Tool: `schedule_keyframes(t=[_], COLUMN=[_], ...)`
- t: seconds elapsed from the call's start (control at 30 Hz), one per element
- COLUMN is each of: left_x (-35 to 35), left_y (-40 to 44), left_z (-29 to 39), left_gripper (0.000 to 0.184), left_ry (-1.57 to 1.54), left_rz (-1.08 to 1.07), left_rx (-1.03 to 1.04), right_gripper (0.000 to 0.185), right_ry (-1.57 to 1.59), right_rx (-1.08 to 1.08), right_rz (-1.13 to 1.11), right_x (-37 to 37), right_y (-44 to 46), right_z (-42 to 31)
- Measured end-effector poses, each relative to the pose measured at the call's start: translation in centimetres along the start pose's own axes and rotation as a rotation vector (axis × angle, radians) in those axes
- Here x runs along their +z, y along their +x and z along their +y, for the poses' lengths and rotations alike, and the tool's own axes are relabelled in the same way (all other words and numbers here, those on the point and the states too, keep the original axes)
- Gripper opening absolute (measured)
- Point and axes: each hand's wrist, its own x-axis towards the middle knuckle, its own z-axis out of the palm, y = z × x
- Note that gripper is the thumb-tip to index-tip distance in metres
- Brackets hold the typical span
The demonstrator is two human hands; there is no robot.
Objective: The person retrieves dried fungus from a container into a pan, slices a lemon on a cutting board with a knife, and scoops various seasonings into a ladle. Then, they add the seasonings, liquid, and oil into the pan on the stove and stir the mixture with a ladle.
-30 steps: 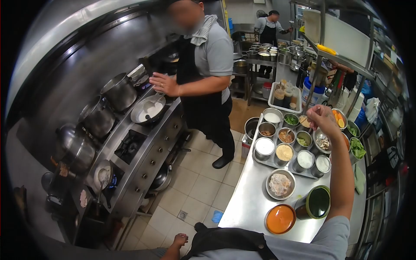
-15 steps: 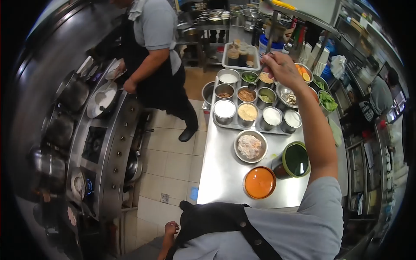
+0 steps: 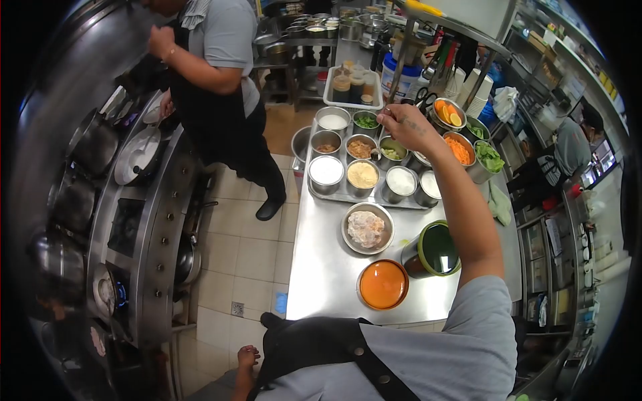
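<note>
Hand shift, vs 0.5 s ago: R hand (image 3: 404, 127) lower & closer to wearer, spoon (image 3: 376, 154) moved along w/ it; co-worker's near hand (image 3: 161, 43) now raised in front of chest, prev. down at range.
Range (image 3: 160, 260): steel, L side of view, knobs along front edge; blue flame (image 3: 121, 293) lit at near end.
Worktable (image 3: 314, 267): steel top, fwd of wearer; tiled floor (image 3: 257, 257) btwn it & range.
Co-worker (image 3: 227, 43): stands at range; grey shirt, blk apron (image 3: 184, 110); 2nd hand low, by range.
Tray (image 3: 364, 201): on worktable; carries rows of steel tubs (image 3: 363, 194), incl. brown bits (image 3: 360, 148), adj. green pieces (image 3: 389, 154), chopped herbs (image 3: 366, 121) behind.
Tall cont. (image 3: 414, 260): dk green liquid, R of bowl, under forearm side.
Bowl (image 3: 348, 244): pale lumpy mix, just nearer than tray.
Orange liquid (image 3: 383, 284): in round dish, nearest wearer.
R hand: above tubs, fingers pinched tog. on spoon; handle mostly hidden.
L hand (image 3: 248, 356): low at wearer's side, clear of worktable; fingers part-curled, contents (if any) can't tell.
Spoon: head at gap btwn brown bits & green pieces; contact w/ rims unclear.
</note>
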Motion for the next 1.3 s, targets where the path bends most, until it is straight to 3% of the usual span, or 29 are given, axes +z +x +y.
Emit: schedule_keyframes(t=[0.13,0.53,0.63,0.8,0.97,1.2,1.27,1.3], left_x=[-0.1,-0.1,0.1,0.7,1.0,2.7,2.9,2.8], left_y=[0.1,2.2,1.5,1.0,3.6,3.0,2.9,2.3], left_z=[0.2,-1.5,-1.3,-1.3,-4.3,-5.7,-6.5,-6.5], left_gripper=[0.024,0.020,0.020,0.022,0.022,0.027,0.023,0.019], left_ry=[0.035,-0.076,-0.059,-0.019,-0.239,-0.278,-0.240,-0.191], left_rz=[-0.003,-0.042,-0.046,-0.039,-0.089,0.039,0.065,0.094], left_rx=[0.002,-0.012,-0.022,0.024,-0.085,-0.018,-0.021,-0.033], right_gripper=[0.031,0.025,0.026,0.026,0.032,0.023,0.024,0.024], right_ry=[-0.044,0.117,0.014,-0.167,-0.266,-0.139,0.248,0.242], right_rx=[-0.057,0.044,0.009,-0.067,-0.099,-0.138,0.252,0.242], right_rz=[0.058,0.008,0.026,0.071,0.030,0.015,-0.065,-0.061], right_x=[0.5,0.2,0.5,5.8,8.7,10.5,9.8,9.4], right_y=[-0.1,-0.7,-0.6,-0.7,-0.1,1.0,1.1,1.2], right_z=[0.7,0.1,0.4,2.7,4.6,7.9,8.3,8.6])
